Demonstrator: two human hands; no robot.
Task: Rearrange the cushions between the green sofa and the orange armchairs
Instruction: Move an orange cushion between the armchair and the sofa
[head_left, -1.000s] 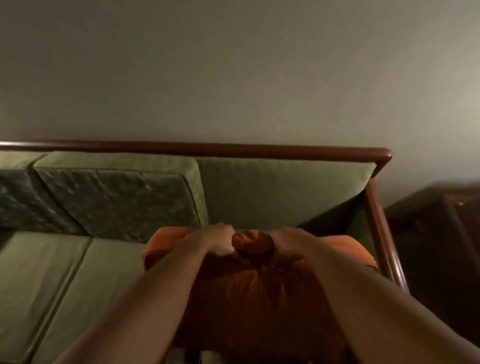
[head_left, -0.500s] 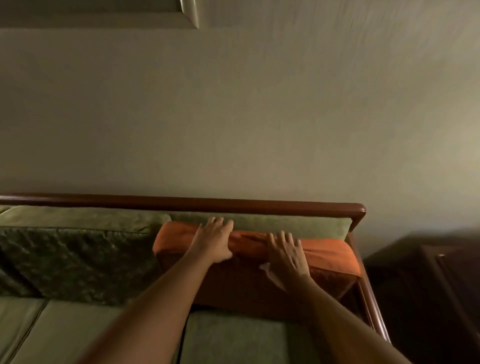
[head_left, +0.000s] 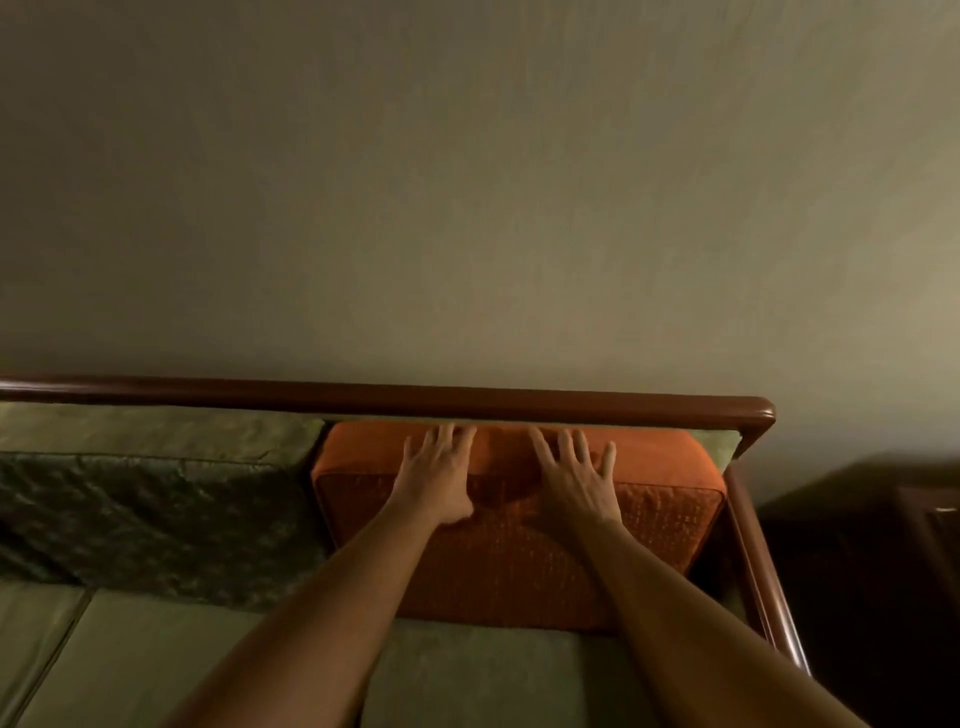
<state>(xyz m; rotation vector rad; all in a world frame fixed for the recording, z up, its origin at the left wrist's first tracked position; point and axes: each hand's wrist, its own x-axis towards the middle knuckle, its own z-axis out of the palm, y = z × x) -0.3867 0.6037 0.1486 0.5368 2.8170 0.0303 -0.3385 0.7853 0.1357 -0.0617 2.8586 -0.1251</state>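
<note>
Under both hands, at the right end of the green sofa (head_left: 498, 670): one orange cushion (head_left: 524, 566), standing on its lower edge on the seat and leaning back against the sofa's backrest. Its top face sits just below the wooden back rail (head_left: 384, 397).

Left hand (head_left: 439, 475): flat on the cushion's upper front edge, fingers straight and spread, tips reaching over onto the top face. Holds nothing; palm presses the fabric.

Right hand (head_left: 576, 480): same posture, flat and wide, fingers splayed, tips on the top face. Holds nothing. The two hands lie side by side, near each other, with a dented patch of fabric between them.

Cushion's long axis runs left to right, parallel to the back rail. Broad patterned face points forward, toward the person; narrow plain face points up. It extends past the left hand on one side and past the right hand on the other, roughly equal both ways.

Left of the left hand: a dark green patterned cushion (head_left: 145, 519), upright against the backrest, its edge just beside the orange cushion; whether the two touch cannot be told.

Right of the right hand: the sofa's wooden side rail (head_left: 753, 561), close to the cushion's end. Beyond it, dark wooden furniture (head_left: 883, 571), dim, detail unreadable.

Above the hands: plain wall (head_left: 467, 182).
</note>
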